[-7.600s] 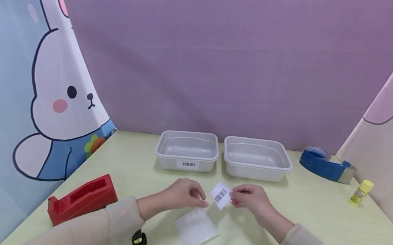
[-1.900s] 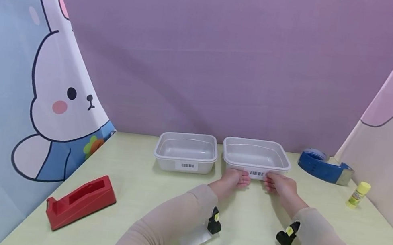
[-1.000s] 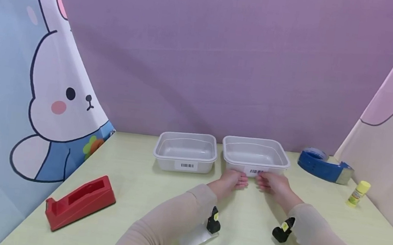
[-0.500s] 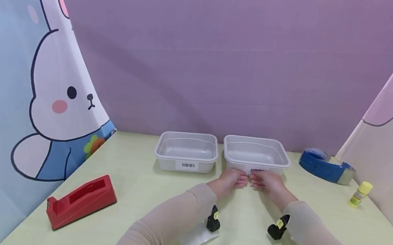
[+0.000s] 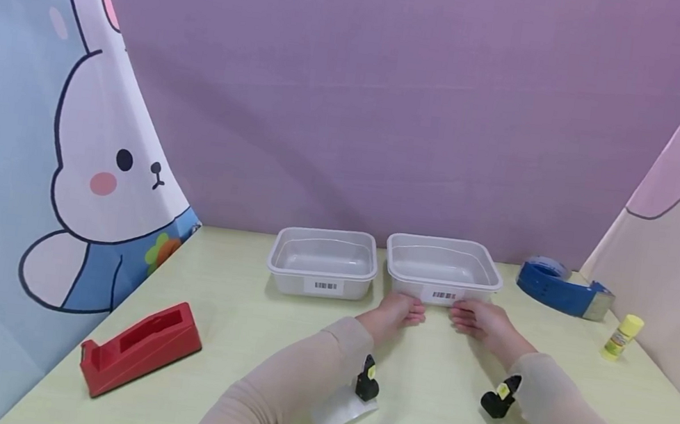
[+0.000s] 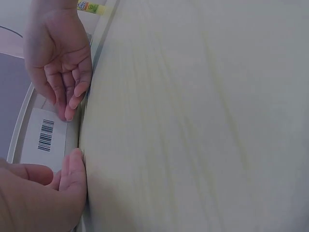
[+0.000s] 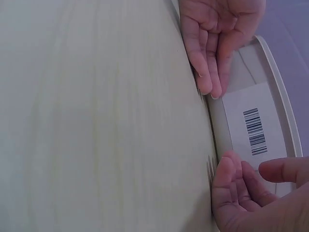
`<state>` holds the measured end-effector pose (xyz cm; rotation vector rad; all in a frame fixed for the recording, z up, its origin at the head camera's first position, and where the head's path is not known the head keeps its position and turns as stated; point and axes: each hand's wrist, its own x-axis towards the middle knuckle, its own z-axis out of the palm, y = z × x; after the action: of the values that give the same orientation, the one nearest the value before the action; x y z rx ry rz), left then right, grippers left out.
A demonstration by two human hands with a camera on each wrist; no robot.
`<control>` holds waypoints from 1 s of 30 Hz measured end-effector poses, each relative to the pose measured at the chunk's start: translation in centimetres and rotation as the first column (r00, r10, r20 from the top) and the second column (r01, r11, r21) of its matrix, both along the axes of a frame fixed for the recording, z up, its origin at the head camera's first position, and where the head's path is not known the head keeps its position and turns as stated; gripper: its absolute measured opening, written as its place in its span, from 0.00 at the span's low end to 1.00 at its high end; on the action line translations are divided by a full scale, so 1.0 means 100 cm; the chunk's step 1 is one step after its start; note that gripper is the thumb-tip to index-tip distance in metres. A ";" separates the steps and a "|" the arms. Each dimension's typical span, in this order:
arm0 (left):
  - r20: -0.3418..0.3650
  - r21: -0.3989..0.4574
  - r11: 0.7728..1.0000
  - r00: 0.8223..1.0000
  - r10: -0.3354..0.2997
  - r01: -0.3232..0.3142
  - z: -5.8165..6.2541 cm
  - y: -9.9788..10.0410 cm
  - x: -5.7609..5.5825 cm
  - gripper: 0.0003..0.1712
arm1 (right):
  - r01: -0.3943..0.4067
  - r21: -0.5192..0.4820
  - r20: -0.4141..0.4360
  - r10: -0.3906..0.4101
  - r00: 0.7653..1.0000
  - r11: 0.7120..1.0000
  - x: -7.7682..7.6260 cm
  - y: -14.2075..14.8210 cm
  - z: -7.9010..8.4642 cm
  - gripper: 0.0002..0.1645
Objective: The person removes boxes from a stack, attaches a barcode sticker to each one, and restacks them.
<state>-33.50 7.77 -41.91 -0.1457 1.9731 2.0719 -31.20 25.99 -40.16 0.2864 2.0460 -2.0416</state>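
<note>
Two white plastic containers stand side by side at the back of the table. The right container (image 5: pixel 443 269) has a barcode label (image 5: pixel 442 295) on its front wall, lying flat in both wrist views. My left hand (image 5: pixel 394 313) rests at the label's left side, fingers fairly straight against the lower front wall. At its right side my right hand (image 5: pixel 484 324) touches the same wall with its fingertips. The left container (image 5: pixel 294 282) bears a similar label (image 5: pixel 324 286). Backing paper (image 5: pixel 342 414) lies under my left wrist camera, partly hidden by the sleeve.
A red tape dispenser (image 5: pixel 141 350) sits at the left of the table. Near the right back corner is a blue tape dispenser (image 5: pixel 560 289), with a yellow glue stick (image 5: pixel 621 338) standing in front of it. A purple cloth (image 5: pixel 352 101) hangs behind.
Earlier my right hand pinched the barcode label; now the label is on the right container. In the last second that hand slid left over the label, then back right, uncovering it.
</note>
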 end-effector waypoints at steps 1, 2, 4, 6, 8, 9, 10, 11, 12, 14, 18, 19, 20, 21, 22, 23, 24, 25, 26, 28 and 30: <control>0.004 -0.002 1.000 1.000 -0.004 0.004 0.000 0.000 -0.001 0.14 | 0.000 0.002 0.002 0.000 1.000 1.000 0.001 0.001 0.000 0.27; 0.009 -0.005 1.000 1.000 -0.006 0.007 0.000 -0.001 -0.002 0.14 | 0.003 0.001 0.004 -0.003 1.000 1.000 0.001 0.003 0.001 0.27; 0.001 -0.019 1.000 1.000 -0.020 0.020 -0.004 -0.001 -0.007 0.14 | 0.011 -0.002 0.011 -0.011 1.000 1.000 0.002 0.006 0.002 0.27; -0.028 -0.017 0.999 0.999 -0.036 0.036 -0.018 0.000 -0.019 0.14 | 0.015 -0.008 0.015 -0.015 1.000 1.000 0.004 0.010 0.003 0.27; -0.047 -0.004 0.998 0.997 -0.061 0.061 -0.034 -0.001 -0.035 0.12 | 0.027 -0.021 0.023 -0.027 0.999 0.999 0.005 0.014 0.004 0.27; -0.047 -0.005 0.998 0.996 -0.069 0.069 -0.037 -0.002 -0.039 0.12 | 0.033 -0.030 0.026 -0.032 0.999 0.999 0.006 0.016 0.005 0.26; -0.045 -0.006 0.997 0.996 -0.073 0.073 -0.036 -0.004 -0.039 0.12 | 0.036 -0.037 0.028 -0.035 0.999 0.999 0.007 0.019 0.006 0.26; -0.032 0.001 0.997 0.996 -0.078 0.078 -0.034 -0.007 -0.038 0.12 | 0.037 -0.034 0.025 -0.037 0.999 0.999 0.008 0.020 0.008 0.25; -0.018 0.016 0.996 0.996 -0.084 0.085 -0.030 -0.011 -0.037 0.12 | 0.039 -0.025 0.023 -0.039 0.999 0.999 0.009 0.022 0.010 0.25; 0.013 -0.019 0.997 0.997 -0.076 0.076 0.002 -0.019 -0.012 0.14 | 0.039 0.008 0.015 -0.039 0.999 0.999 0.011 0.025 0.015 0.25; -0.028 -0.052 0.989 0.990 -0.138 0.137 0.039 -0.036 0.016 0.17 | 0.017 0.108 -0.028 -0.014 1.000 0.994 0.015 0.029 0.030 0.27; -0.039 -0.065 0.987 0.988 -0.152 0.149 0.046 -0.040 0.019 0.18 | 0.007 0.130 -0.038 -0.002 0.999 0.992 0.015 0.031 0.034 0.28; -0.043 -0.074 0.984 0.986 -0.163 0.160 0.054 -0.044 0.021 0.19 | -0.003 0.155 -0.046 0.010 0.999 0.988 0.016 0.032 0.039 0.28; -0.048 -0.078 0.983 0.984 -0.171 0.167 0.060 -0.048 0.023 0.19 | -0.016 0.180 -0.055 0.026 0.998 0.984 0.016 0.033 0.043 0.28; -0.053 -0.081 0.982 0.983 -0.176 0.172 0.066 -0.053 0.022 0.19 | -0.029 0.209 -0.060 0.042 0.997 0.977 0.016 0.034 0.048 0.28; -0.060 -0.079 0.982 0.983 -0.176 0.171 0.069 -0.057 0.021 0.19 | -0.043 0.239 -0.068 0.061 0.996 0.970 0.016 0.035 0.053 0.28; -0.069 -0.080 0.982 0.982 -0.176 0.170 0.073 -0.062 0.018 0.19 | -0.054 0.262 -0.074 0.075 0.994 0.963 0.015 0.036 0.057 0.28; -0.079 -0.087 0.980 0.979 -0.189 0.182 0.077 -0.068 0.015 0.20 | -0.062 0.290 -0.085 0.090 0.992 0.955 0.015 0.037 0.062 0.28; -0.094 -0.101 0.975 0.974 -0.206 0.197 0.080 -0.074 0.013 0.21 | -0.066 0.308 -0.099 0.101 0.990 0.949 0.014 0.039 0.067 0.29; -0.128 -0.127 0.966 0.962 -0.240 0.224 0.088 -0.088 0.006 0.23 | -0.059 0.340 -0.142 0.113 0.983 0.939 0.012 0.042 0.076 0.31; -0.161 -0.154 0.959 0.952 -0.260 0.236 0.095 -0.106 0.001 0.25 | -0.033 0.373 -0.184 0.109 0.977 0.927 0.008 0.046 0.083 0.34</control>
<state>-33.37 -2.83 -32.46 0.2606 2.1097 1.8493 -30.35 30.56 -31.81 0.0664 2.5229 -1.6915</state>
